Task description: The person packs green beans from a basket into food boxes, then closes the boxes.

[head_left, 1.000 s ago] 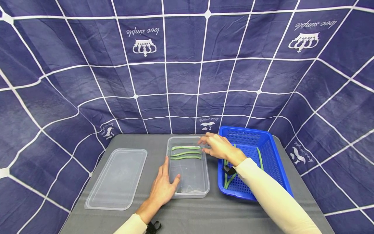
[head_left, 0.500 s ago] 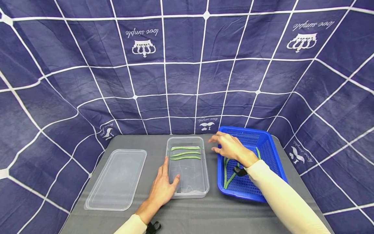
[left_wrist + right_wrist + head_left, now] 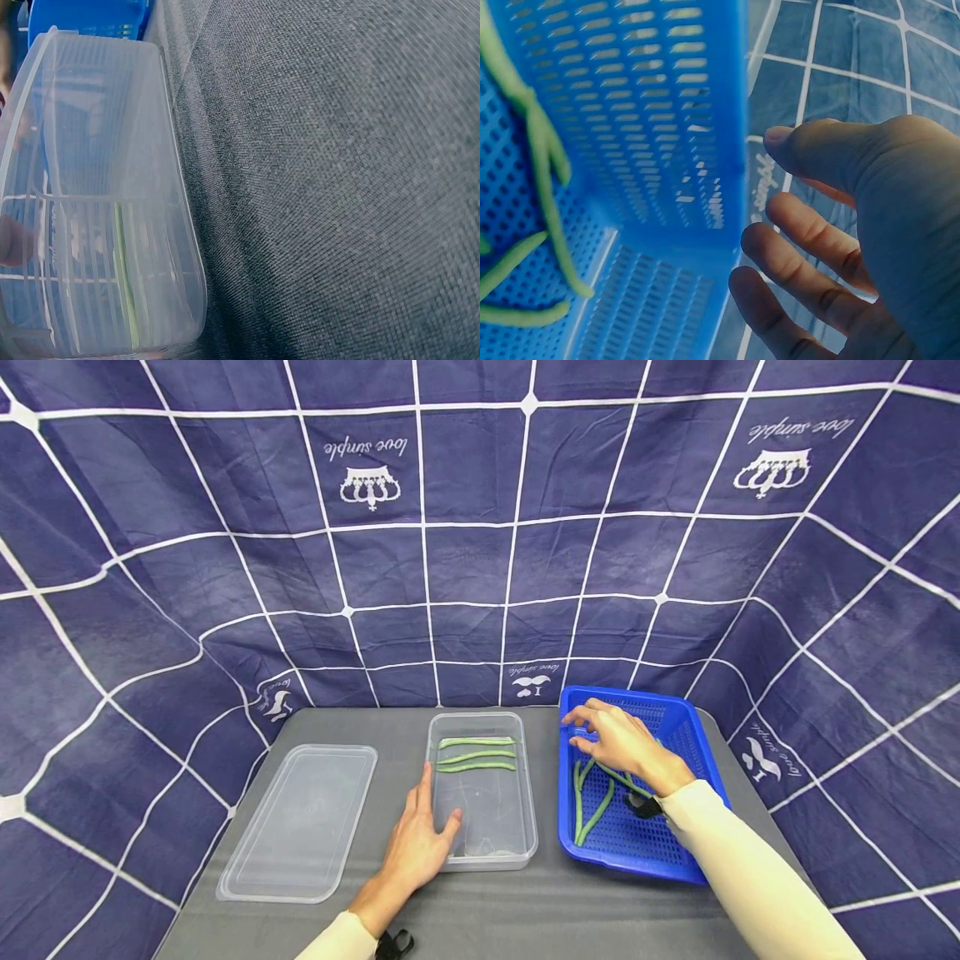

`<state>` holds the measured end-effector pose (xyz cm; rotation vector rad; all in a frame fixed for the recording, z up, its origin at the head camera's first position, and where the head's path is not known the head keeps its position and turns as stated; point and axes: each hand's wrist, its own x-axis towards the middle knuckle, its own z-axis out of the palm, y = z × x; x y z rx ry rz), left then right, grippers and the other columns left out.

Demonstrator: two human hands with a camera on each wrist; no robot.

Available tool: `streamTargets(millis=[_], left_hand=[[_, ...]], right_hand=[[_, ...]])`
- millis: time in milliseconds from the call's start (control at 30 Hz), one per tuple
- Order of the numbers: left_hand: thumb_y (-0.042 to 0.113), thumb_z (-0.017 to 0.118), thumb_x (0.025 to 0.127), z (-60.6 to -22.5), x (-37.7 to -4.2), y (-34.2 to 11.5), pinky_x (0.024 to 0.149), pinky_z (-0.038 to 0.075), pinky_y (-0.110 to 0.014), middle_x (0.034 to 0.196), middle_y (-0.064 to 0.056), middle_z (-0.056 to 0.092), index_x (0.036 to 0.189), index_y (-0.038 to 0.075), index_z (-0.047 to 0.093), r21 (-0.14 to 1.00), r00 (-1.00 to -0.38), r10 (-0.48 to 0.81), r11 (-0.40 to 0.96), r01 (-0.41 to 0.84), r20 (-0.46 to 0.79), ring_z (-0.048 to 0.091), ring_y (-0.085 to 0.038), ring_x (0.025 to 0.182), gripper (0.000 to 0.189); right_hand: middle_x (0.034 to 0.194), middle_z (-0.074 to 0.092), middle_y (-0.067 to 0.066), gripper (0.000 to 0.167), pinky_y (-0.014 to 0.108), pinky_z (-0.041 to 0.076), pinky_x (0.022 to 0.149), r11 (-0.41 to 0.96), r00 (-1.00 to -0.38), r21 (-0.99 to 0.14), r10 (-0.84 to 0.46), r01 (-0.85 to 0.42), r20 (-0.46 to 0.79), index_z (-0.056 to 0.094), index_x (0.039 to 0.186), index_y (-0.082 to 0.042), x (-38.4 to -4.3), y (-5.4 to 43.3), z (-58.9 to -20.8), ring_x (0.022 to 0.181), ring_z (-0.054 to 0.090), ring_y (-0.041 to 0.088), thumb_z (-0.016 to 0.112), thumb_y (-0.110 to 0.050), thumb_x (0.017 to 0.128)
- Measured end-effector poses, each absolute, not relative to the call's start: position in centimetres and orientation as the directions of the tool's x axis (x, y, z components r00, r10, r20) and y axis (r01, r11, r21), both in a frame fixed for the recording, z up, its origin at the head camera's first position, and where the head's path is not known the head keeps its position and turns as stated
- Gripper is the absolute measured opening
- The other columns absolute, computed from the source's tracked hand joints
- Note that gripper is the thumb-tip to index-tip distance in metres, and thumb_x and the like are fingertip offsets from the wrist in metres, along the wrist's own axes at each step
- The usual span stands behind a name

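Observation:
Three green beans lie side by side across the far half of a clear plastic container. My left hand rests along the container's left side, fingers extended and thumb over the rim. In the left wrist view the container wall fills the left, with one bean seen through it. My right hand hovers over the far left part of a blue basket, fingers loosely bent and holding nothing. Several green beans lie in the basket; my hand and forearm hide part of it.
A translucent lid lies flat on the grey tablecloth, left of the container. Dark blue curtain cloth with white lines hangs behind and at both sides of the table.
My right hand has moved right, from over the container's far right rim to above the blue basket. The left hand and the three beans in the container have stayed in place.

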<state>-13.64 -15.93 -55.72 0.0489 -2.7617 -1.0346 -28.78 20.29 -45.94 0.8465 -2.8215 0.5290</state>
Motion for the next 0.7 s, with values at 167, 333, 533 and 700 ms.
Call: streamTargets(millis=[167,333,533,700], left_hand=[[0.036,0.078,0.109,-55.8,-13.6,-15.9,0.109,0.061,-0.070,0.171,-0.024,0.056,0.187,0.013,0.023,0.652,-0.985,-0.095,0.758,0.023,0.146,0.073,-0.059,0.135,0.098],[0.036,0.077,0.109,-55.9,-13.7,-16.0,0.109,0.061,-0.070,0.171,-0.025,0.056,0.187,0.013,0.022,0.654,-0.985,-0.096,0.756,0.023,0.146,0.073,-0.058,0.135,0.099],[0.037,0.078,0.108,-56.1,-13.6,-16.2,0.110,0.061,-0.070,0.171,-0.025,0.056,0.187,0.014,0.022,0.661,-0.985,-0.095,0.750,0.023,0.141,0.073,-0.058,0.136,0.100],[0.037,0.077,0.109,-56.1,-13.7,-16.2,0.110,0.061,-0.070,0.172,-0.024,0.056,0.188,0.015,0.022,0.663,-0.986,-0.095,0.748,0.018,0.134,0.072,-0.058,0.137,0.099]], right_hand=[[0.122,0.080,0.003,0.034,0.051,0.065,0.078,0.792,-0.841,-0.289,-0.485,-0.538,0.239,0.084,0.133,-0.019,-28.6,22.1,-46.8,0.106,0.081,0.027,0.092,-0.020,0.100],[0.119,0.081,0.007,0.032,0.050,0.065,0.079,0.793,-0.847,-0.298,-0.480,-0.531,0.229,0.084,0.130,-0.016,-28.6,23.4,-47.6,0.103,0.081,0.028,0.093,-0.018,0.099],[0.113,0.081,0.009,0.030,0.053,0.064,0.081,0.805,-0.865,-0.314,-0.465,-0.502,0.191,0.083,0.127,-0.015,-28.1,24.7,-49.0,0.103,0.080,0.033,0.092,-0.017,0.099],[0.113,0.081,0.011,0.032,0.058,0.064,0.082,0.820,-0.882,-0.324,-0.447,-0.471,0.149,0.081,0.128,-0.011,-28.0,25.6,-49.9,0.103,0.080,0.035,0.092,-0.019,0.099]])
